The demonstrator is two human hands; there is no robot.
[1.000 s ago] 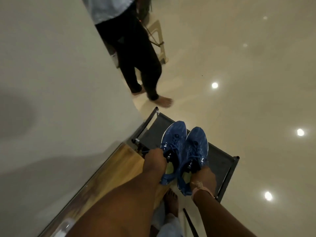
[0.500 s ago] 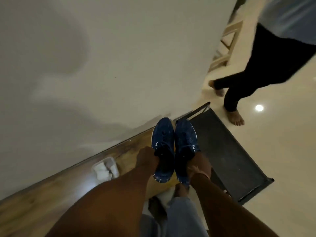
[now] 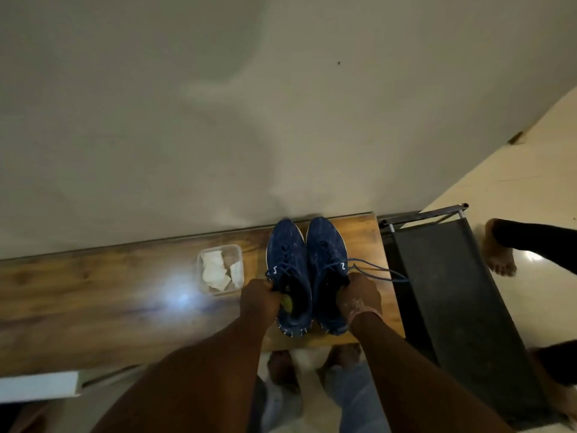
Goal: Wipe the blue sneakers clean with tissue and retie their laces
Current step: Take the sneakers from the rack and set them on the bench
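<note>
My left hand (image 3: 260, 300) grips the left sneaker (image 3: 288, 273), my right hand (image 3: 359, 295) the right sneaker (image 3: 327, 264) — at nine o'clock, a clear tub (image 3: 239, 254) holds crumpled tissue (image 3: 215, 270).

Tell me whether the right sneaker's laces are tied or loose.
Loose: the right sneaker's laces trail untied across the wooden table toward its right edge.

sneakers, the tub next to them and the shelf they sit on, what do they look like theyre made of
Sneakers: blue knit or mesh fabric, by the speckled matte weave; pale soles, probably rubber. Tub: clear plastic, since the white tissue shows through its walls. Shelf: wood or wood-look laminate, with brown grain and a glossy finish that mirrors a light.
</note>
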